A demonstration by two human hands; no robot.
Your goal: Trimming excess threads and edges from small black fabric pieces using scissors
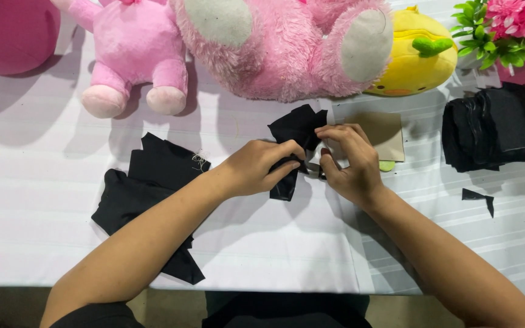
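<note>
Centrally, both hands work one small piece of black fabric just above the white striped tablecloth. The left hand is closed over the lower end of the piece, thumb and fingers pinching it; a dark tail hangs below the knuckles. The right hand pinches the upper part with curled fingertips, and the rest of the cloth stands up crumpled behind them. Whether a tool lies between the hands cannot be told.

Count outward:
- One tan card or paper sheet, flat and rectangular, lies just behind the right hand, with a small green scrap at its lower edge.
- One loose heap of black fabric, soft with frayed threads, lies under the left forearm.
- One folded stack of black fabric sits well to the right.
- One small black offcut lies below that stack.
- Four plush toys line the far edge: one smooth pink toy, one large shaggy pink toy with grey foot pads, one yellow toy with a green part, and a magenta one at the corner.
- One bunch of pink artificial flowers with green leaves stands at far right.
</note>
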